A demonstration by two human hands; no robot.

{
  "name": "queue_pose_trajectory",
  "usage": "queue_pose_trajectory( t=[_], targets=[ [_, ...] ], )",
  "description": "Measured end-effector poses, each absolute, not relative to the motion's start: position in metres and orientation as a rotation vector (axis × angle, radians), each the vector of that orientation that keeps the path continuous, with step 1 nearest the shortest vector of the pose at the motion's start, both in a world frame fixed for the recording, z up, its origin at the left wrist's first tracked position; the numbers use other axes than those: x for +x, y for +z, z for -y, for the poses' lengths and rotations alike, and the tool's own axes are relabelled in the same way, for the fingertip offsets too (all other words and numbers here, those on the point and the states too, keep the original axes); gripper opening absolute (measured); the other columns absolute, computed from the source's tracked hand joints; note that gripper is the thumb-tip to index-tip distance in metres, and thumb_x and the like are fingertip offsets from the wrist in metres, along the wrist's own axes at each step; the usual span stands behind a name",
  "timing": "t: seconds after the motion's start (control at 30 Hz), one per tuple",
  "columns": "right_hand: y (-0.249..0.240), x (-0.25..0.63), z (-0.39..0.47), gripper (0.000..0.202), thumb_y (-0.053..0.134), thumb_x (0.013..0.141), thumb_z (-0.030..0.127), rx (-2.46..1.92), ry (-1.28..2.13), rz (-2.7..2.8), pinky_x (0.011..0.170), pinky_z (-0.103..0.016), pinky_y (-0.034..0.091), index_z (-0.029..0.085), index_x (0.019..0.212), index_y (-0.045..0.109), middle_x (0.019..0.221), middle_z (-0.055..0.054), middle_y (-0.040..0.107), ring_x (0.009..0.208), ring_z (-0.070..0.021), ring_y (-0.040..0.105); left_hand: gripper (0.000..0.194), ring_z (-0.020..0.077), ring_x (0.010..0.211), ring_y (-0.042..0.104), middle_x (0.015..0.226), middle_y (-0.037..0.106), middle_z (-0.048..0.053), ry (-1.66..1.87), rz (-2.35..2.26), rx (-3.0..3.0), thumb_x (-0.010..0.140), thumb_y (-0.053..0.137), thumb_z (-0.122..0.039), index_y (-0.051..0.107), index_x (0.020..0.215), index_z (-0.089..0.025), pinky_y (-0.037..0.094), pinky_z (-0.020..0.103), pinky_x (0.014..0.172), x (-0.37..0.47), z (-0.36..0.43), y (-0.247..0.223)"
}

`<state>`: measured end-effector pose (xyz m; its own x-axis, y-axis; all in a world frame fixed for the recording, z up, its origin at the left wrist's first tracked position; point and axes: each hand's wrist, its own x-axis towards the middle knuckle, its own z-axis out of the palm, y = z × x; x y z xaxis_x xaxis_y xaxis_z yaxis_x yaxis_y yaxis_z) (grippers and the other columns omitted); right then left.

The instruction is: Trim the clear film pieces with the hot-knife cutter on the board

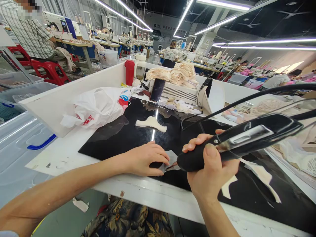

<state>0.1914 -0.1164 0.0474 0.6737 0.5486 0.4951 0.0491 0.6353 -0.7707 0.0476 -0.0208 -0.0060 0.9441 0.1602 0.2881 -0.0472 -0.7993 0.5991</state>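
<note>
A black corded hand tool with a thin metal tip lies in my right hand, my fingers wrapped round its handle and the thumb along its side. The tip touches or almost touches a small greyish translucent piece on the black sheet. My left hand rests on that sheet, its curled fingers and thumb at the left edge of the piece. Beyond my hands lies a curved cream fabric piece. More cream cut pieces are to the right, partly behind my right hand.
A white plastic bag lies at the left of the table. At the back stand a red flask, a phone and a white slotted machine bearing stacked cream fabric. The tool's cable crosses the right side.
</note>
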Motion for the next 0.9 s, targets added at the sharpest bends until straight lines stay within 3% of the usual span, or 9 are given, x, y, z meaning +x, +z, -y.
queue_pose_trajectory(
  t=[0.2, 0.47, 0.67, 0.9],
  targets=[
    [0.043, 0.185, 0.12, 0.042, 0.079, 0.079, 0.029, -0.869, 0.35, 0.82, 0.055, -0.03, 0.054, 0.025, 0.112, 0.053, 0.077, 0.006, 0.064, 0.057, -0.0119, 0.061, 0.027, 0.0241, 0.119, 0.062, 0.123, 0.072, 0.006, 0.45, -0.058, 2.463, 0.084, 0.077, -0.023, 0.073, 0.111, -0.023, 0.034, 0.043, 0.115, 0.048, 0.021, -0.003],
    [0.057, 0.208, 0.121, 0.039, 0.079, 0.075, 0.027, -0.882, 0.223, 0.768, 0.05, -0.028, 0.053, 0.024, 0.106, 0.056, 0.073, 0.007, 0.064, 0.054, -0.0121, 0.058, 0.01, 0.0208, 0.111, 0.065, 0.109, 0.074, 0.004, 0.487, -0.103, 2.46, 0.087, 0.077, -0.029, 0.074, 0.095, -0.024, 0.022, 0.05, 0.123, 0.045, 0.024, 0.0],
    [0.051, 0.23, 0.118, 0.039, 0.078, 0.076, 0.025, -0.897, 0.112, 0.753, 0.05, -0.028, 0.053, 0.024, 0.106, 0.054, 0.073, 0.007, 0.066, 0.053, -0.0117, 0.058, 0.031, 0.0275, 0.133, 0.056, 0.137, 0.065, 0.009, 0.428, -0.027, 2.505, 0.092, 0.072, -0.034, 0.069, 0.122, -0.028, 0.022, 0.061, 0.122, 0.048, 0.03, -0.002],
    [0.043, 0.23, 0.119, 0.037, 0.077, 0.082, 0.026, -0.896, 0.104, 0.828, 0.053, -0.03, 0.054, 0.024, 0.111, 0.053, 0.077, 0.007, 0.066, 0.055, -0.0121, 0.059, 0.035, 0.0296, 0.134, 0.055, 0.136, 0.066, 0.011, 0.388, -0.018, 2.547, 0.093, 0.072, -0.039, 0.069, 0.126, -0.028, 0.024, 0.061, 0.122, 0.047, 0.028, -0.01]
  ],
)
